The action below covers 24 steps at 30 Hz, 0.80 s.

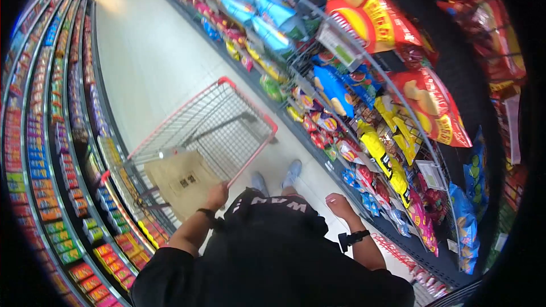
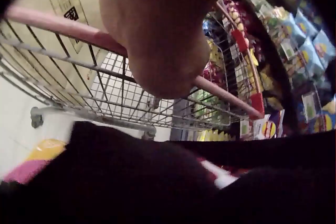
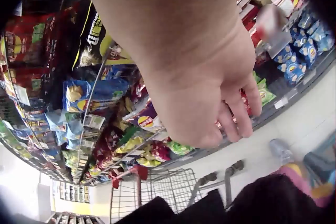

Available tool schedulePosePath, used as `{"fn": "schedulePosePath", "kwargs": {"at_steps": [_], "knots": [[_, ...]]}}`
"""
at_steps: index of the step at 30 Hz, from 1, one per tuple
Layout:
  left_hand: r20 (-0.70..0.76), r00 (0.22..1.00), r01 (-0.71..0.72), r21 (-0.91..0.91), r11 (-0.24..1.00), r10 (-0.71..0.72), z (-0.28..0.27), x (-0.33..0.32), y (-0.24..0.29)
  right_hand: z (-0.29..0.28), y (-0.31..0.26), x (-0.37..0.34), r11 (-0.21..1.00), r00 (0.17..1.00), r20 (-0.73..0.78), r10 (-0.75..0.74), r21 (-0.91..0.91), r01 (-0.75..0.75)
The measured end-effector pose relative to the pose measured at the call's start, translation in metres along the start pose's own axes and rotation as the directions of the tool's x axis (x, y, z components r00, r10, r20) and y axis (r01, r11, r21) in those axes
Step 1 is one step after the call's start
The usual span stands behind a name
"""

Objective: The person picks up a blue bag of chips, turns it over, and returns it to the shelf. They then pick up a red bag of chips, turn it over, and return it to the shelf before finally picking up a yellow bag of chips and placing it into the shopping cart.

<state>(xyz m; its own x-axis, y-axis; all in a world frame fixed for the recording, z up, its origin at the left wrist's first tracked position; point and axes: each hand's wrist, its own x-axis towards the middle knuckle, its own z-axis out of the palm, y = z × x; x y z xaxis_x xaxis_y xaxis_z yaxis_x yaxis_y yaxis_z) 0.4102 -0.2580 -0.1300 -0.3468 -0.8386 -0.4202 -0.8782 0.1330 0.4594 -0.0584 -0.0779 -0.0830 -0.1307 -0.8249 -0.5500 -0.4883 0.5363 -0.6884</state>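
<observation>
My left hand grips the red bar of a wire shopping cart. In the left wrist view the hand covers the middle of that bar. A tan bag with a dark square print lies in the near end of the cart, just beside this hand. My right hand hangs at my right side, near the snack shelf. Its fingers are loosely curled and hold nothing in the right wrist view, where the hand overlaps the bagged snacks behind it.
Along the right runs a shelf of chip bags, with red bags, yellow bags and blue bags. Long shelves of small colourful packs line the left. Pale aisle floor stretches ahead between them. My shoes stand behind the cart.
</observation>
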Motion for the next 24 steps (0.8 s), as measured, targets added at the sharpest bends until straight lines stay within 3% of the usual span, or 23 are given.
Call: {"fn": "schedulePosePath", "kwargs": {"at_steps": [3, 5, 9, 12, 15, 19, 22, 24], "knots": [[0.007, 1.0, 0.007, -0.033, 0.999, -0.007, -0.01, 0.004, -0.001, -0.023, -0.013, 0.022, 0.996, 0.995, -0.095, -0.014, 0.088, 0.022], [0.06, 0.994, 0.095, -0.031, 0.995, -0.093, -0.024, 0.004, 0.002, -0.035, -0.016, 0.022, 0.998, 0.99, -0.138, -0.02, 0.062, 0.028], [-0.047, 0.998, 0.046, -0.033, 0.998, -0.048, -0.039, 0.018, -0.025, -0.042, -0.004, 0.025, 0.997, 0.997, -0.081, 0.014, 0.079, -0.008], [-0.02, 0.996, 0.088, -0.012, 0.996, -0.089, -0.063, 0.032, -0.046, -0.041, -0.018, 0.021, 0.999, 0.992, -0.12, 0.036, -0.025, -0.039], [-0.02, 0.993, 0.115, -0.016, 0.993, -0.116, -0.095, 0.046, -0.068, -0.026, -0.05, 0.026, 0.997, 0.989, -0.129, 0.067, -0.029, -0.071], [-0.002, 0.997, 0.074, -0.031, 0.997, -0.075, -0.132, 0.07, -0.122, 0.024, -0.074, 0.03, 0.99, 0.969, -0.212, 0.123, 0.093, -0.105], [0.036, 0.993, 0.111, -0.068, 0.992, -0.109, -0.155, 0.098, -0.161, 0.06, -0.111, 0.019, 0.998, 0.97, -0.236, 0.059, 0.046, -0.05], [0.056, 0.992, 0.114, -0.045, 0.993, -0.111, -0.163, 0.113, -0.19, 0.082, -0.125, 0.004, 0.971, 0.964, -0.227, 0.138, 0.225, -0.086]]}}
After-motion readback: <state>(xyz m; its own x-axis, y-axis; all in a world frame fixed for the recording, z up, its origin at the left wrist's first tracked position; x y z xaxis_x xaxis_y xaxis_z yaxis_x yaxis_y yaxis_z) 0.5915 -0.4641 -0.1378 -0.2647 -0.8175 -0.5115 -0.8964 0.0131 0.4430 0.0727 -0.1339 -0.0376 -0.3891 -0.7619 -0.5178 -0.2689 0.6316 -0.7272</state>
